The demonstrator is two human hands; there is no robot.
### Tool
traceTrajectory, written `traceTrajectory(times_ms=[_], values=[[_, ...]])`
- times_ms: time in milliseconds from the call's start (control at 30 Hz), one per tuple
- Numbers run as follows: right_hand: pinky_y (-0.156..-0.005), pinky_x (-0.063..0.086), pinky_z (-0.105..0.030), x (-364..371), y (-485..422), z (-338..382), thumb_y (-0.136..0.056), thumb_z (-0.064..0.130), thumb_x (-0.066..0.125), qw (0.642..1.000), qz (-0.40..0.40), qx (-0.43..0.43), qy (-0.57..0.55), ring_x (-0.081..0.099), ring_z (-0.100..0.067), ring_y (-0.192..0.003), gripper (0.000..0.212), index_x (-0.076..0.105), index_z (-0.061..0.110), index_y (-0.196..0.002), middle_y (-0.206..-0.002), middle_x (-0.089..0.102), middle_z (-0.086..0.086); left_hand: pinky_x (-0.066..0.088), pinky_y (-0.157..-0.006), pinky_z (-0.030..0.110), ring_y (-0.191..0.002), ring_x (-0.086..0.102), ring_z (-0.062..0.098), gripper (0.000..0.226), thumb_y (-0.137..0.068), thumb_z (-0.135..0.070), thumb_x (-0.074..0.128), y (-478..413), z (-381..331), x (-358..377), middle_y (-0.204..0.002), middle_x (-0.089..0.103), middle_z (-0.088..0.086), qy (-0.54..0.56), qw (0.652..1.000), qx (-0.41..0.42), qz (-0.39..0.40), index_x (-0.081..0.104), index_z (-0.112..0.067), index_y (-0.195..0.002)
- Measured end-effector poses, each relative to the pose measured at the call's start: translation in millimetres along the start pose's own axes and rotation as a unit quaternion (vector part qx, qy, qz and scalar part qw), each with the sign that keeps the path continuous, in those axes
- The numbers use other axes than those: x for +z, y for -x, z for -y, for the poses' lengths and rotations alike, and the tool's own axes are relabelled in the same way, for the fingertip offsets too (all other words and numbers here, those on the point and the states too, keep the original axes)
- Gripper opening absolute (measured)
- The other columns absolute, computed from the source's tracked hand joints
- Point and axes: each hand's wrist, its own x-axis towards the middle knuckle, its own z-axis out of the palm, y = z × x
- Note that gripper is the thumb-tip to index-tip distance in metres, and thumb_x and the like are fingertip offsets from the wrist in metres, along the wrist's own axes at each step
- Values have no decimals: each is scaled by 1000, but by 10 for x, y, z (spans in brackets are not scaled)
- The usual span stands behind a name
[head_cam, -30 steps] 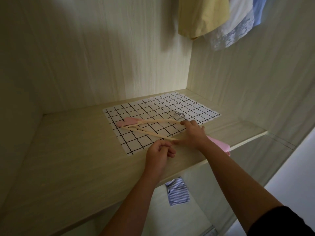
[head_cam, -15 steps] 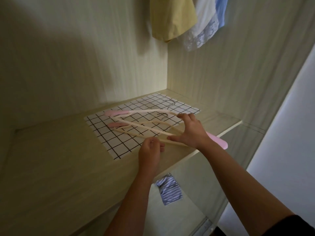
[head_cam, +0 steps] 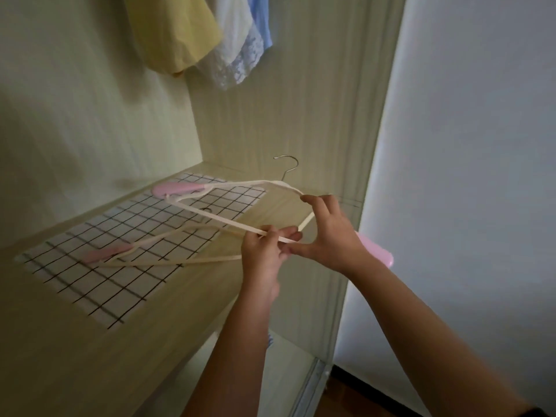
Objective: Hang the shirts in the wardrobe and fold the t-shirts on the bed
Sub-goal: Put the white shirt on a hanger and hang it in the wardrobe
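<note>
The cream hanger with pink ends is lifted clear of the wardrobe shelf, its metal hook pointing up; the left hand pinches the lower bar between its fingers, and the right hand, touching it, clamps forefinger and thumb across the hanger's right shoulder. Both forearms reach forward from below; a second hanger lies flat on the grid-patterned mat, beneath the hanging shirts.

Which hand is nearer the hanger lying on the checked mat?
Left. The left hand sits just beside the right end of the lying hanger; the right hand is farther right, beyond the left one. Both hold the lifted hanger.
</note>
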Motion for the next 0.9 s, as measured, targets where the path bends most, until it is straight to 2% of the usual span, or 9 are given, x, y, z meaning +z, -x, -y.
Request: traceTrajectory(times_ms=[67,200,333,467,600,733,833,900], values=[[-102,39,-37,-145,124,-116,-63,45,83,999,-18,34,-13,43,-25,-122,95,37,12,-139,-131,40,-8,55,-51,26,-58,69,17,16,-101,-5,35,16,62,155,-76,66,14,11,999,-18,40,41,-9,-87],[-98,38,-26,-427,430,-334,-66,38,83,991,-67,110,-22,45,-22,-121,89,38,12,-138,-131,38,-6,57,-57,29,-60,69,19,16,-102,-7,34,115,262,464,-75,67,13,-15,992,-54,111,39,-11,-87],[-95,41,-29,-653,764,-502,-69,39,80,979,-109,171,16,44,-22,-120,84,39,11,-137,-131,38,-5,56,-66,31,-65,69,19,16,-102,-9,35,306,498,743,-78,69,11,-47,981,-95,163,40,-11,-87],[-85,33,-19,-845,1178,-626,-72,40,78,962,-143,223,63,43,-19,-119,83,36,13,-137,-132,37,-4,58,-67,31,-68,70,22,12,-101,-8,36,550,731,965,-70,71,7,-55,967,-132,213,42,-10,-91],[-93,33,-20,-997,1593,-705,-72,40,78,946,-161,268,82,41,-20,-120,85,33,12,-139,-133,35,-6,59,-65,31,-70,71,23,13,-101,-7,37,861,928,1138,-72,71,8,-70,952,-165,248,44,-10,-90],[-94,27,-14,-1156,1955,-768,-72,40,78,934,-177,294,103,37,-18,-124,87,32,12,-141,-134,34,-5,59,-71,33,-75,72,24,11,-101,-9,38,1160,1095,1292,-79,71,12,-85,939,-184,278,46,-10,-93],[-96,27,-17,-1336,2227,-844,-71,44,78,920,-198,316,121,36,-18,-124,91,31,12,-142,-134,34,-6,59,-74,35,-78,72,24,10,-101,-10,39,1398,1216,1492,-83,72,13,-96,923,-194,317,47,-10,-95],[-97,28,-20,-1491,2424,-896,-70,45,78,907,-214,341,123,35,-18,-124,92,30,13,-143,-134,34,-6,59,-70,31,-77,72,22,10,-100,-10,39,1580,1296,1662,-83,72,12,-105,911,-199,347,47,-10,-96]])
